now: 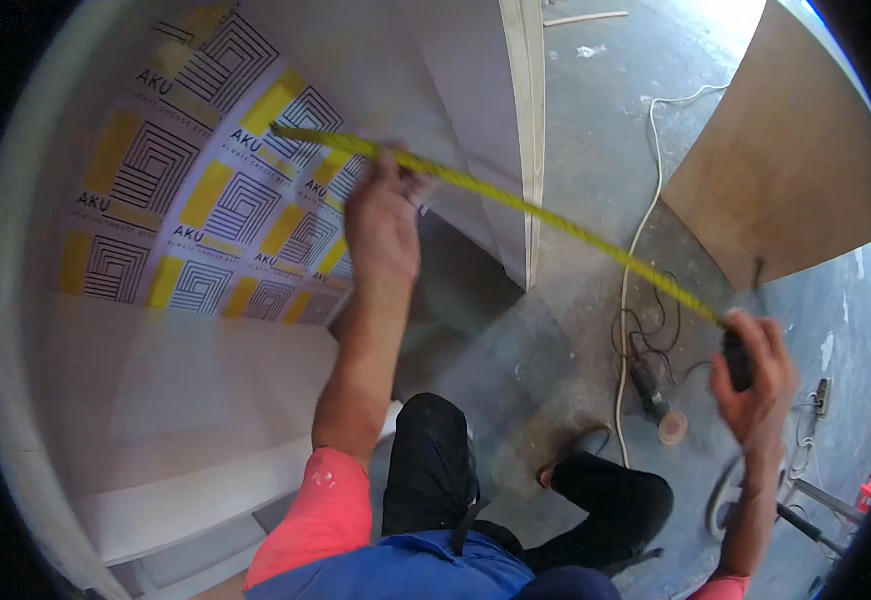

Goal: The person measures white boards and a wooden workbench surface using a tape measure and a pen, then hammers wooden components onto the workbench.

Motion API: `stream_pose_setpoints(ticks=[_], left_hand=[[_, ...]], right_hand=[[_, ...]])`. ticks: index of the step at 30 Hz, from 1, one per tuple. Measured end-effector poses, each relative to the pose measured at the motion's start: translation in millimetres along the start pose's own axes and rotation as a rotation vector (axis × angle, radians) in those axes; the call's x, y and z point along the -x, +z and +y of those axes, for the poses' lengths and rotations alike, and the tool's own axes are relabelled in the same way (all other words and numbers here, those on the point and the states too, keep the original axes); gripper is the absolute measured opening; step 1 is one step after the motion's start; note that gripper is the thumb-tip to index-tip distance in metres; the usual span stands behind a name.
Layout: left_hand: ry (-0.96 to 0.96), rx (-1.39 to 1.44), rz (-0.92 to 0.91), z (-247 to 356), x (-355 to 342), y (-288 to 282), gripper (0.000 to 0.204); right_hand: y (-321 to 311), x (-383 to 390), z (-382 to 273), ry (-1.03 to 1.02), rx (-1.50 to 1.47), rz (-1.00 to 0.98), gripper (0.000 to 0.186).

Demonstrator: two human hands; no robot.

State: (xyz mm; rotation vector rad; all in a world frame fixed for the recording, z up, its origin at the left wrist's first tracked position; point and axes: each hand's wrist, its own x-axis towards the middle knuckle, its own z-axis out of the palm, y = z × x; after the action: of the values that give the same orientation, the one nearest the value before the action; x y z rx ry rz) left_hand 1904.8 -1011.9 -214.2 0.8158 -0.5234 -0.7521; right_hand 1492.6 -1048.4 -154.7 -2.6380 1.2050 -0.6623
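Observation:
A yellow tape measure blade [555,224] stretches across the view, pulled out between both hands. Its dark case [738,360] sits in the grip of my right hand [763,378], out on the right above the floor. My left hand [385,215] is raised at the centre left and pinches the blade a short way from its free end. That free end reaches past the hand, in front of a panel with a printed yellow, white and black film [245,205]. The fingertips of the left hand are partly blurred.
White panels [185,400] form a box-like unit at left, with an upright panel edge [530,140] ahead. On the grey floor lie an angle grinder [655,400] and a pale cable [650,190]. A brown board [785,160] stands at upper right. A power strip [822,397] lies far right.

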Motion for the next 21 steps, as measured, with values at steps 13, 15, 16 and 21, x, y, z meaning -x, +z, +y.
stream_pose_setpoints(ticks=[13,15,16,21], left_hand=[[0.276,0.041,-0.008,85,-163,-56,0.021],[0.222,0.064,-0.065,97,-179,-33,0.020],[0.158,0.070,-0.102,101,-185,-21,0.019],[0.113,0.039,-0.261,113,-198,30,0.019]], right_hand=[[2,178,117,0.079,0.439,0.401,0.039],[-25,181,117,0.110,0.425,0.441,0.037],[-42,178,112,0.136,0.400,0.456,0.035],[-109,146,71,0.110,0.530,0.571,0.031]])
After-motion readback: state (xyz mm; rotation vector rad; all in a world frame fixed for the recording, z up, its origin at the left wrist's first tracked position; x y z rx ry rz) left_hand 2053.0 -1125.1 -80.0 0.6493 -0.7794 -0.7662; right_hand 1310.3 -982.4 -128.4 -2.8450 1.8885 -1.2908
